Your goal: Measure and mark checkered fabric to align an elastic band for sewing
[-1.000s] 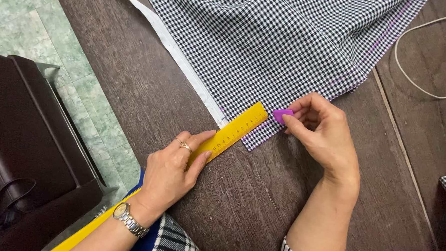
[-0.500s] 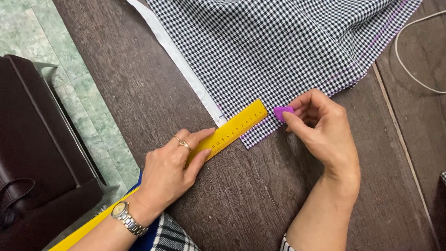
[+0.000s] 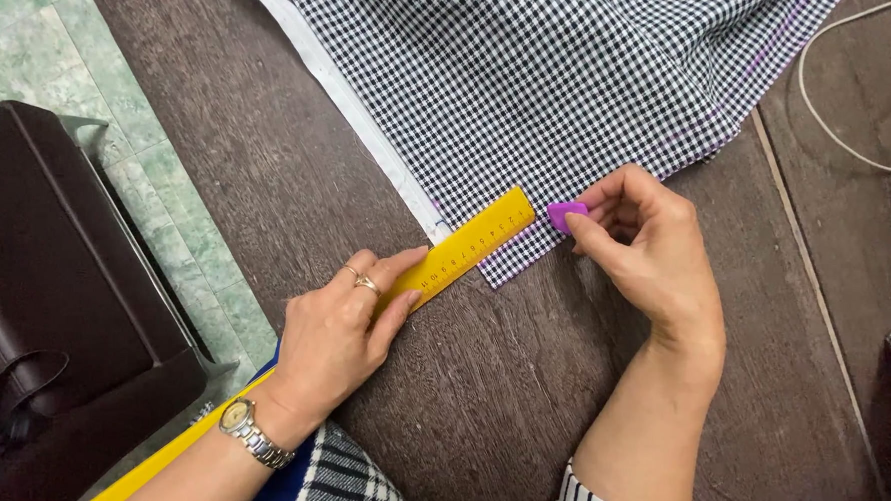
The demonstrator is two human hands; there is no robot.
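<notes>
Dark brown wooden table (image 3: 518,414), boards running lengthwise. On it: black-and-white checked cloth (image 3: 563,75) with white edge strip, yellow ruler (image 3: 471,247) across its corner, white cord (image 3: 851,148) at right.

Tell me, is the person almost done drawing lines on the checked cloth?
A purple line already runs along the checked cloth near its right edge. Now the left hand presses the yellow ruler on the cloth's corner, and the right hand pinches purple chalk at the ruler's tip. No line shows along the ruler yet.
</notes>
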